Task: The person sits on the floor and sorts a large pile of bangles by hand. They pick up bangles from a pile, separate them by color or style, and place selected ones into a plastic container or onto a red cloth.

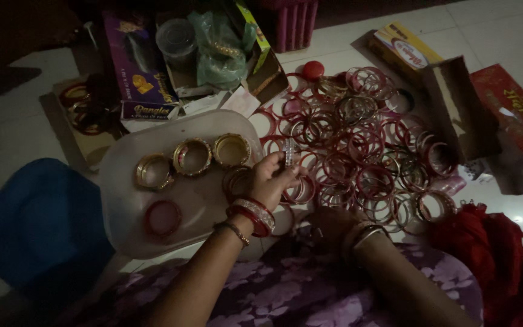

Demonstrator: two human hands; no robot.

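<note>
My left hand point(272, 177) is raised over the floor and pinches a thin silvery bangle point(289, 152) upright between its fingers. Red and sparkly bangles circle that wrist. My right hand point(329, 223) rests low in shadow at the near edge of a big heap of red and gold bangles point(364, 145); whether it holds anything is hidden by the dark. A white plastic tray point(122, 181) to the left carries three gold bangle stacks point(192, 157) in a row, one red stack point(163, 218) and another gold stack by my left hand.
Open cardboard boxes point(455, 103) and a red box point(513, 112) lie at the right. A purple box point(140, 66), a plastic bag and a clear tub stand behind the tray. A red ball point(313, 69) is beyond the heap. Blue cloth point(37, 224) lies left, red cloth point(503, 260) right.
</note>
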